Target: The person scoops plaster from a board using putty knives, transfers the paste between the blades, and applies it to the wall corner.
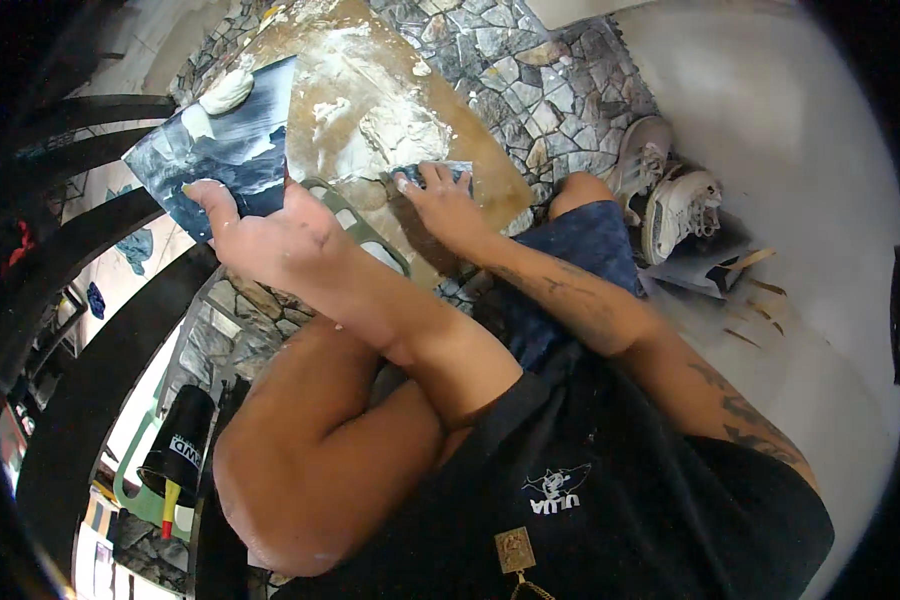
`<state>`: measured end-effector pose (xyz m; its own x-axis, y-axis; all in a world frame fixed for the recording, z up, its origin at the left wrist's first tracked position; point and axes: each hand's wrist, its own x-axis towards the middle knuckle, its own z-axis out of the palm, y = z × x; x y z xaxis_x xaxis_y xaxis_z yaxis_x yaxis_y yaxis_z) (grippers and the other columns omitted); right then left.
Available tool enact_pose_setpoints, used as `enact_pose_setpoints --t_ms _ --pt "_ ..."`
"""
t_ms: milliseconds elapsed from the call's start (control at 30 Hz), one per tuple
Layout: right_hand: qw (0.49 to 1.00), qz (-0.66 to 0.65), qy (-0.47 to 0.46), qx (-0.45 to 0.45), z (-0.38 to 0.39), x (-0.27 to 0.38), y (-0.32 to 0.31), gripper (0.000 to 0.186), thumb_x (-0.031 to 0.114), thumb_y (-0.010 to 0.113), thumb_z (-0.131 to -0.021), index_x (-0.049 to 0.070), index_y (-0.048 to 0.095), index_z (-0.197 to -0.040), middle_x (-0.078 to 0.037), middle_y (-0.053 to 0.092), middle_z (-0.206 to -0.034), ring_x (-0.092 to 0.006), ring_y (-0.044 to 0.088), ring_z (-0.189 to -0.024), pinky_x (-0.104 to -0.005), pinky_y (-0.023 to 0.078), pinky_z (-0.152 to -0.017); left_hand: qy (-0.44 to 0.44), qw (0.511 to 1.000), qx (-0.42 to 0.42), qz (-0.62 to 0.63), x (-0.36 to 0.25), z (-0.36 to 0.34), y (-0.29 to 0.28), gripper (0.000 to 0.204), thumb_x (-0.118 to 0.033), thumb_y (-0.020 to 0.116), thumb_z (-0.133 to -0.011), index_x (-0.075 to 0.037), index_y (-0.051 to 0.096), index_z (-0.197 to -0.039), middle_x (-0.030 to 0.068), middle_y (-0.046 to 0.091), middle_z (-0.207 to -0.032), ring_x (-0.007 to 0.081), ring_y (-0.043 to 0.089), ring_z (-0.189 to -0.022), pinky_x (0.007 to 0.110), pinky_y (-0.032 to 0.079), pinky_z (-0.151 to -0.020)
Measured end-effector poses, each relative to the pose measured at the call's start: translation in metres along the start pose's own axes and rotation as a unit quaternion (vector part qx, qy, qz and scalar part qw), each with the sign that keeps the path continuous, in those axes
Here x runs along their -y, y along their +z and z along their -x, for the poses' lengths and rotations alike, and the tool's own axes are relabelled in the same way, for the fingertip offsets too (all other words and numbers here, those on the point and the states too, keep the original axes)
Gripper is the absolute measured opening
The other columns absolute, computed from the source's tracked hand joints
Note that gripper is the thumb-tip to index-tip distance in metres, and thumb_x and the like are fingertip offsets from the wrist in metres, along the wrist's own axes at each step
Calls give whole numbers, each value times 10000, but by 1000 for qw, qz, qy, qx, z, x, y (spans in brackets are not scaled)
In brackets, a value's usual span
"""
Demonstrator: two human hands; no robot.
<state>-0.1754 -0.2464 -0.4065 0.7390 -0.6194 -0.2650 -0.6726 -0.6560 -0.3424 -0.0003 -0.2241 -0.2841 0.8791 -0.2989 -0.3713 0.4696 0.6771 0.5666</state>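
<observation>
My left hand (270, 235) grips the near corner of a flat dark-blue square plate (240, 155), thumb on top and the other fingers hidden underneath. White paste is smeared over the plate, with a thick lump (227, 92) near its far edge. My right hand (445, 205) is closed over a small flat bluish spreader (460, 170), partly covered by the fingers, low over a brown board (495, 170). White paste (395, 130) lies in rough patches and streaks across that board, just beyond the spreader.
Under the board is a stone-patterned surface (515, 75). A green plastic piece (355, 215) lies by my left forearm. Shoes (682, 215) stand at the right, near a dark object with thin strips. Dark curved bars (120, 330) line the left, by a black cup (177, 440).
</observation>
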Motion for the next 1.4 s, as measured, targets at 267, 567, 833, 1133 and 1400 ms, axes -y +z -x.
enact_pose_setpoints --t_ms 267,567,833,1133,1400 --pt "1000 -13 -1 -11 -18 13 40 316 145 402 -769 59 468 -1066 -188 418 -1046 -369 414 -988 -704 244 -735 -38 997 -60 16 0 14 32 384 -220 536 -792 67 453 -1035 144 512 -1015 243 511 -885 364 390 -835" --pt "989 69 -130 31 9 -10 37 253 153 422 -759 25 529 -950 -180 466 -954 -363 476 -876 -706 280 -667 43 998 33 -36 11 5 30 402 -197 521 -800 75 419 -1079 149 485 -1070 249 487 -944 363 364 -873" --pt "957 -44 -75 278 -20 -19 -31 251 50 519 -631 42 574 -876 -134 567 -825 -291 551 -771 -382 430 -738 60 997 35 -26 -10 12 36 416 -168 515 -804 84 389 -1110 153 463 -1105 245 471 -972 353 344 -900" --pt "902 -381 -85 184 -3 -66 -189 549 -59 520 -570 81 500 -1101 -83 509 -1106 -191 449 -1020 -296 318 -889 16 988 56 -141 -9 3 30 400 -107 544 -786 93 395 -1099 163 482 -1062 226 499 -913 332 393 -823" --pt "848 -464 -68 -247 65 -51 -313 452 -28 579 -628 46 498 -1067 -44 500 -1061 -136 458 -972 -275 342 -866 -220 939 252 -79 19 51 96 295 -3 556 -740 24 473 -1021 94 547 -930 181 534 -809 300 425 -748"
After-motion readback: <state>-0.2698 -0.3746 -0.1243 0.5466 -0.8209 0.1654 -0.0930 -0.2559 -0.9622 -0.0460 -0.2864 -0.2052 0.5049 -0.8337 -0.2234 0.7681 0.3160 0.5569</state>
